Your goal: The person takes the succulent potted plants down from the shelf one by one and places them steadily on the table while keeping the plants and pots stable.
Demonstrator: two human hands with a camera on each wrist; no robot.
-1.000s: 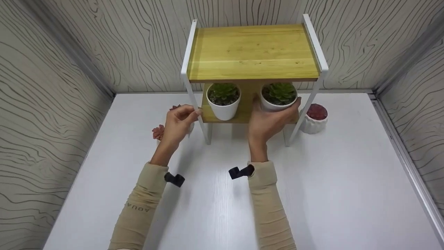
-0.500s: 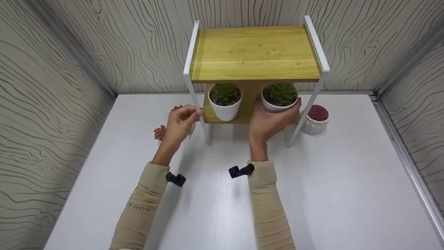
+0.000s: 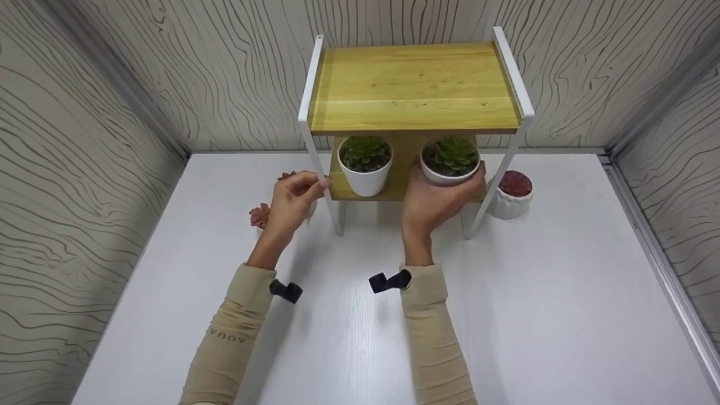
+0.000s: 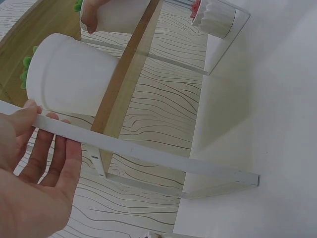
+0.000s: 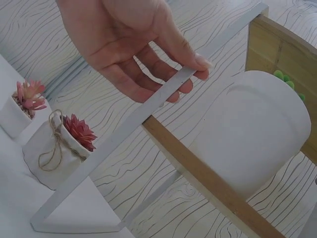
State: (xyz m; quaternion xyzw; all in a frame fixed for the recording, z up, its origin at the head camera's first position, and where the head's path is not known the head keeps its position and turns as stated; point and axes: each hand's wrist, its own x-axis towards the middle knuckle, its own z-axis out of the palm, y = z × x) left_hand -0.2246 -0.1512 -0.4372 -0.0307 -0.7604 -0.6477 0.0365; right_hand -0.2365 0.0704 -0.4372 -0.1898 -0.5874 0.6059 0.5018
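My left hand [image 3: 289, 205] pinches the white front leg [image 4: 148, 148] on the left side of a two-tier wooden shelf [image 3: 413, 84]. Thumb and fingers lie on either side of that leg in both wrist views. With my right hand [image 3: 436, 202] I grip a white-potted green succulent [image 3: 450, 157] at the right of the lower tier, fingers around the pot. Whether its base touches the board cannot be told. A matching potted succulent [image 3: 365, 169] stands upright at the left of the same tier, apart from both hands.
Right of the shelf stands a fluted white pot with a red plant [image 3: 512, 194]. Left of it, partly behind my left hand, are two potted pinkish-red succulents, one in a twine-tied pot [image 5: 49, 153]. Patterned walls [image 3: 236, 73] enclose the white table [image 3: 349, 337].
My right hand and the succulent pot it grips have shifted slightly left and toward me. The left hand keeps its hold on the shelf leg.
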